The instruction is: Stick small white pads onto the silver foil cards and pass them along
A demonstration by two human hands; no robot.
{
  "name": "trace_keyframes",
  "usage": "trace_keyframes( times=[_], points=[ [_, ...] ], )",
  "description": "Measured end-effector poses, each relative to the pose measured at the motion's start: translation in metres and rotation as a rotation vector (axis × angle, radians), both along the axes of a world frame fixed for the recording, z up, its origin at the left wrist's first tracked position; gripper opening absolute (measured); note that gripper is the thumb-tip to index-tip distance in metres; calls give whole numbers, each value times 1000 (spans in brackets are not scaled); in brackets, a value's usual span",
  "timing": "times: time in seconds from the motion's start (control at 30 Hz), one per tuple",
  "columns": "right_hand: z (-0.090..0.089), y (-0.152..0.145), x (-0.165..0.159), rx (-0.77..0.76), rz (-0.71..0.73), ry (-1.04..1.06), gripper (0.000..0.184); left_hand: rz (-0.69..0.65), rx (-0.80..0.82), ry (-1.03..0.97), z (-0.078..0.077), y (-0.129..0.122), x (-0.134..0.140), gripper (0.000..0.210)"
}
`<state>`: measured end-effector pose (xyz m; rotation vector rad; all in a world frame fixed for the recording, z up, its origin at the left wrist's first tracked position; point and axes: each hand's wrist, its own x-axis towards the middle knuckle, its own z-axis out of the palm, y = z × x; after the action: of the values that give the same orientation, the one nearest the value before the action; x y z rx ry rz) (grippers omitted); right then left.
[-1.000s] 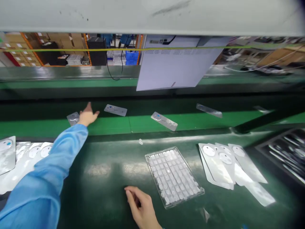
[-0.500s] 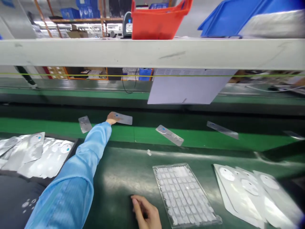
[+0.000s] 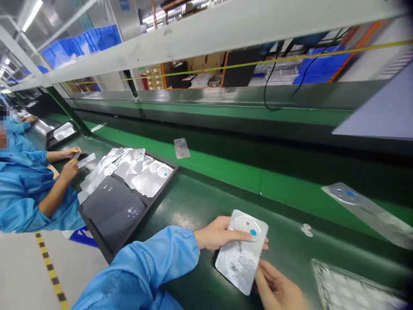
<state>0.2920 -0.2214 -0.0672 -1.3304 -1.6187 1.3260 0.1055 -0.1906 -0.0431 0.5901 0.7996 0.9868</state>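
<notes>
A flat silver foil pouch (image 3: 240, 262) with a round fitting and a blue dot at its top is tilted above the dark green bench. My left hand (image 3: 222, 234) grips it from the left, thumb across its front by the blue dot and fingertips showing behind its right edge. At its lower right edge is my right hand (image 3: 279, 286), fingers curled together; whatever they pinch is hidden. To the right of the hands lies a clear plastic tray (image 3: 351, 286) of small translucent parts, cut off by the frame. A few small clear rings (image 3: 307, 230) rest on the bench above it.
Left of me, a black tray (image 3: 164, 183) bears several silver pouches (image 3: 150, 178). More pouches lie on the green conveyor belt (image 3: 226, 172), one (image 3: 181, 148) farther left and one (image 3: 368, 211) at right. A co-worker (image 3: 38, 185) in blue works at far left.
My left hand has brought a pouch from the belt back in front of me. My right hand is now at the pouch's lower edge. The view has swung left, showing co-workers.
</notes>
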Motion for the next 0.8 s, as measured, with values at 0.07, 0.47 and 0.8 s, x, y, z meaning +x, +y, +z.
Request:
trace_keyframes(
  times=[0.07, 0.47, 0.8],
  points=[
    [9, -2, -2, -2, -84, -20, 56, 21, -44, -100, 2, -1, 4, 69],
    [70, -4, -20, 425, -232, -203, 22, 85, -11, 142, 13, -5, -4, 35],
    [57, 8, -23, 703, -85, -380, 33, 84, 174, 348, 21, -11, 0, 27]
  ],
)
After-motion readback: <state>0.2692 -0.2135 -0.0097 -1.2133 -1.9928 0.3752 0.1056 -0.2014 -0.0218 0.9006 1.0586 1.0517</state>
